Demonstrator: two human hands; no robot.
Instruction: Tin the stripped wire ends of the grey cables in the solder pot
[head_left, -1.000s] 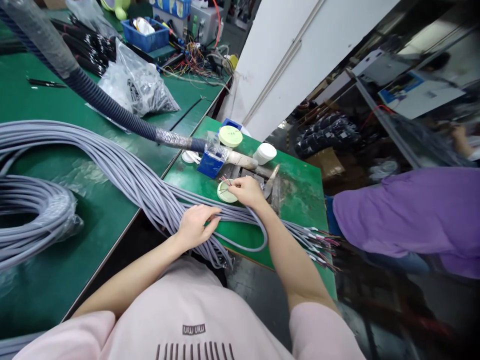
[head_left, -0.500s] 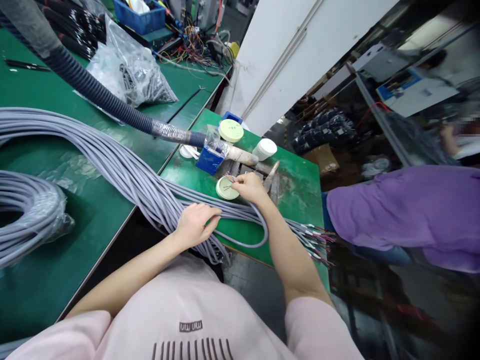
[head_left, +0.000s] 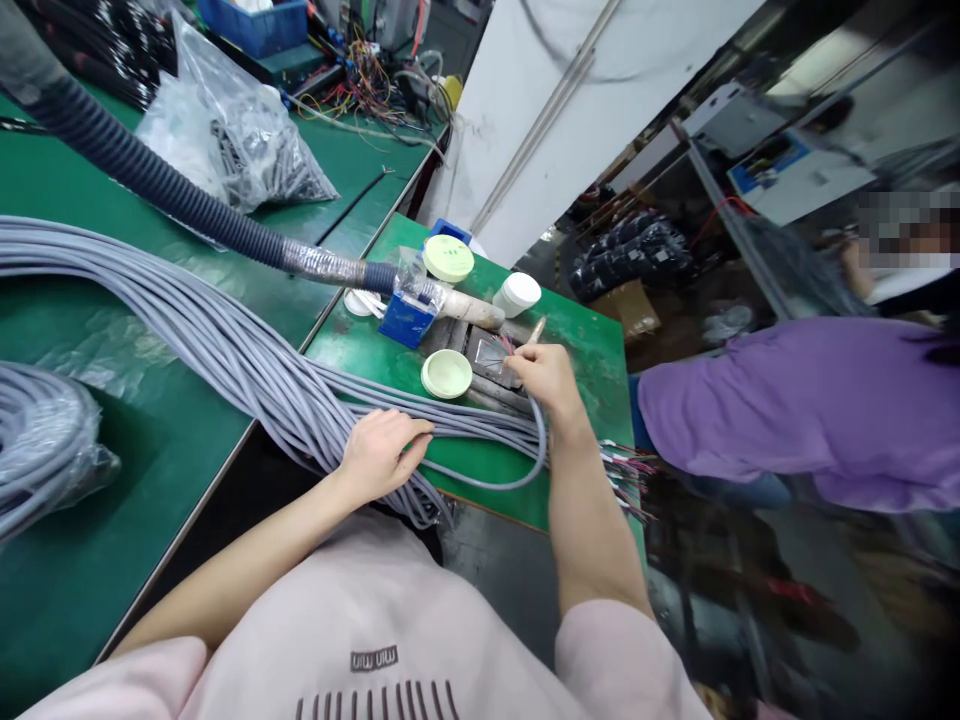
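Note:
My right hand (head_left: 547, 378) pinches the end of one grey cable (head_left: 517, 478), which loops back under my wrist. Its bared coloured wire ends sit over a small metal pot (head_left: 491, 358) set in the green bench. A pale green round tin (head_left: 446, 373) lies just left of that pot. My left hand (head_left: 382, 450) rests, fingers together, on a thick bundle of grey cables (head_left: 225, 345) that runs across the bench. The far ends of the bundle (head_left: 626, 475) show stripped coloured wires at the bench's right edge.
A black corrugated hose (head_left: 150, 180) ends at a blue block (head_left: 405, 318) by the pot. A green lid (head_left: 448, 258) and a white jar (head_left: 517, 294) stand behind. A clear bag of parts (head_left: 225, 140) lies far left. A person in purple (head_left: 795, 410) sits right.
My right hand has carried the cable end from the pale green tin rightwards to the metal pot. My left hand has stayed on the bundle.

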